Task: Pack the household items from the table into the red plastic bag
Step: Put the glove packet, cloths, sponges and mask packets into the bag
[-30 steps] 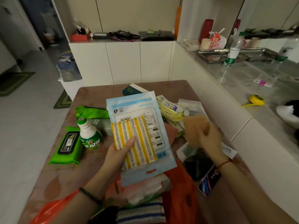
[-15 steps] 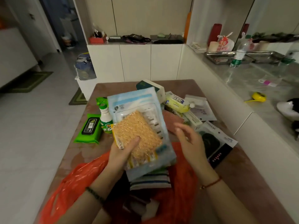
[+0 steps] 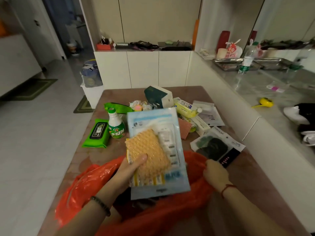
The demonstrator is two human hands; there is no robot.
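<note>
My left hand (image 3: 131, 169) grips a light-blue flat packet (image 3: 153, 120) with an orange scouring pad (image 3: 150, 150) pressed on top of it, held above the mouth of the red plastic bag (image 3: 88, 186). My right hand (image 3: 215, 172) pinches the bag's right rim. Further back on the brown table (image 3: 119, 94) lie a green wipes pack (image 3: 98, 133), a green-and-white bottle (image 3: 116, 124), a yellow pack (image 3: 185, 107), a dark box (image 3: 157, 97), clear sachets (image 3: 208, 113) and a black-and-white packet (image 3: 216, 147).
A white half-wall (image 3: 226, 108) runs along the table's right side, with a grey counter (image 3: 255, 86) behind it carrying a water bottle (image 3: 247, 59), metal trays and a yellow tape measure (image 3: 265, 102). White cabinets (image 3: 143, 68) stand beyond the table. Tiled floor lies to the left.
My right hand laid the orange pad onto the blue packet, then dropped to grasp the bag's right rim. My left hand lowered the packet toward the bag opening.
</note>
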